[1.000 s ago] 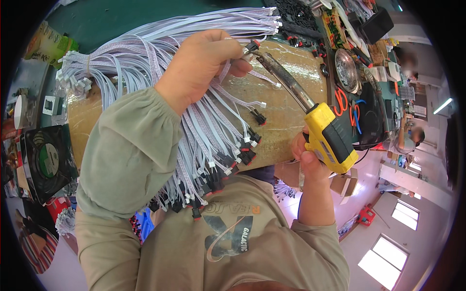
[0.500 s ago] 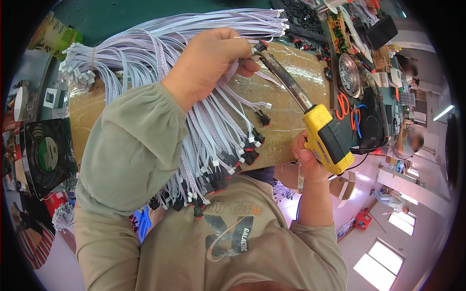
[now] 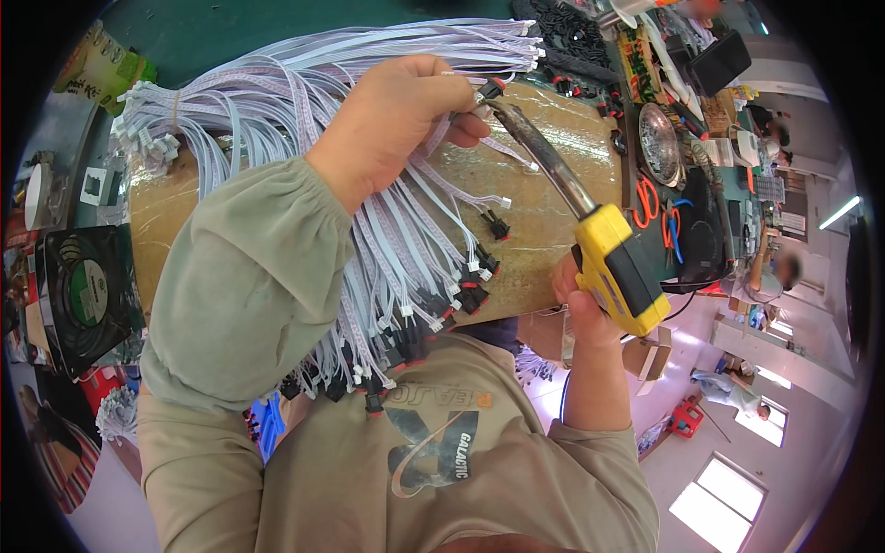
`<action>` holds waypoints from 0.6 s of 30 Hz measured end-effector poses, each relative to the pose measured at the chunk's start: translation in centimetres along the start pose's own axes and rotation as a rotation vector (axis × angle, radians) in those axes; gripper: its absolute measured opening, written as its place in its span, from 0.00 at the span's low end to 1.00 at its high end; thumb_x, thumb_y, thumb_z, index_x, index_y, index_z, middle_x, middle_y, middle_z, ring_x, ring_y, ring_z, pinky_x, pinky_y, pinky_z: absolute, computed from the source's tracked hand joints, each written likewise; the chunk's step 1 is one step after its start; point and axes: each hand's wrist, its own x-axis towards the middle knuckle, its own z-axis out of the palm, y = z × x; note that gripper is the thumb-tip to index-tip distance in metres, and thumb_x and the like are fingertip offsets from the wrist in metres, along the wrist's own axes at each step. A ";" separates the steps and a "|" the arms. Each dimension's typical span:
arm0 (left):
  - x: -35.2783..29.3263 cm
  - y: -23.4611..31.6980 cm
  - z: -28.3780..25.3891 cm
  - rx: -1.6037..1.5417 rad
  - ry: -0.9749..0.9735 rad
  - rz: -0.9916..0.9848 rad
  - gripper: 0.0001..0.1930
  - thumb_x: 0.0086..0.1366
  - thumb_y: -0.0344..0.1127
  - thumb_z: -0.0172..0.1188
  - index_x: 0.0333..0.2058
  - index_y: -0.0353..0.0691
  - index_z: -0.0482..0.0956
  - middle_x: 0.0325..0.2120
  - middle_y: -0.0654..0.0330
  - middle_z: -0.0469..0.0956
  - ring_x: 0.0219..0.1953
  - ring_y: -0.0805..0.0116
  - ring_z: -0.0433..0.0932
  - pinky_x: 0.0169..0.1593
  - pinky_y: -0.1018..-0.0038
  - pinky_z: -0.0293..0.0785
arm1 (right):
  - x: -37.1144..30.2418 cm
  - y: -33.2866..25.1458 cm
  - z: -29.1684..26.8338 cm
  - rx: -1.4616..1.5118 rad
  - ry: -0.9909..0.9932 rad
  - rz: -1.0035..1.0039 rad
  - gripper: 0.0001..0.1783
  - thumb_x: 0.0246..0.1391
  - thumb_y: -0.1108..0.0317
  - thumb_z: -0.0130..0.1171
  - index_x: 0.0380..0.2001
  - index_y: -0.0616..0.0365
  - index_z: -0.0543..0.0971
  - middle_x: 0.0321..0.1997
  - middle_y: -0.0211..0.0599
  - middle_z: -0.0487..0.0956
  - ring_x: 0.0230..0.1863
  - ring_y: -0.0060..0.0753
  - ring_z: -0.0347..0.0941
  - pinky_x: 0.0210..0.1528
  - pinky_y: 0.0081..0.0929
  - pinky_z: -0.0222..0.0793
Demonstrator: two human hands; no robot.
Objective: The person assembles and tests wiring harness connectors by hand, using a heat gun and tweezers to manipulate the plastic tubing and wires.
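Note:
My left hand [image 3: 401,124] is closed in a pinch over the cardboard, gripping the wire end of a small black switch [image 3: 492,89] with a red part. Around my right hand's [image 3: 585,304] fingers is the handle of a yellow-and-black soldering gun [image 3: 619,267]. Its long dark metal barrel slants up to the left, and the tip meets the switch beside my left fingertips; the exact contact is too small to tell. Below my left wrist, many white flat cables [image 3: 396,249] fan towards me, several ending in black-and-red switches [image 3: 472,297].
A tied bundle of white cables [image 3: 369,46] lies along the back of the cardboard [image 3: 562,157]. At right are a metal bowl [image 3: 678,152], orange-handled tool [image 3: 646,201] and orange-and-blue pliers [image 3: 673,235]. A black fan [image 3: 88,304] stands left. Black small parts [image 3: 576,41] lie behind.
My hands, the switch and the soldering gun keep nearly the same places, with only a slight shift of the view. In the background at right, a person has changed posture.

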 end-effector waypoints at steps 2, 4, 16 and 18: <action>0.0 0.1 0.0 0.004 0.002 -0.003 0.05 0.58 0.31 0.58 0.29 0.36 0.74 0.26 0.58 0.78 0.31 0.69 0.80 0.38 0.76 0.76 | 0.2 0.1 0.0 -0.010 0.008 -0.077 0.29 0.45 0.58 0.70 0.48 0.57 0.70 0.28 0.27 0.70 0.28 0.22 0.65 0.28 0.22 0.61; 0.2 -0.1 0.2 0.015 0.004 -0.002 0.06 0.59 0.33 0.57 0.29 0.36 0.74 0.26 0.59 0.77 0.31 0.69 0.80 0.39 0.75 0.76 | 0.5 -0.2 -0.2 -0.026 0.028 -0.154 0.38 0.45 0.50 0.70 0.53 0.60 0.66 0.23 0.29 0.68 0.22 0.24 0.63 0.21 0.22 0.58; -0.4 0.4 0.3 0.060 -0.030 -0.043 0.05 0.61 0.32 0.54 0.29 0.37 0.71 0.33 0.57 0.76 0.34 0.68 0.78 0.42 0.71 0.75 | 5.4 -0.8 -10.9 0.282 0.933 -0.107 0.23 0.59 0.51 0.58 0.45 0.59 0.70 0.30 0.35 0.73 0.32 0.31 0.72 0.38 0.29 0.71; -0.4 0.5 0.8 0.047 0.030 -0.035 0.06 0.59 0.31 0.55 0.27 0.36 0.71 0.28 0.54 0.79 0.31 0.67 0.79 0.39 0.74 0.77 | 5.3 -0.3 -13.2 0.328 0.924 -0.091 0.23 0.58 0.52 0.59 0.46 0.59 0.71 0.32 0.35 0.74 0.33 0.32 0.72 0.39 0.30 0.72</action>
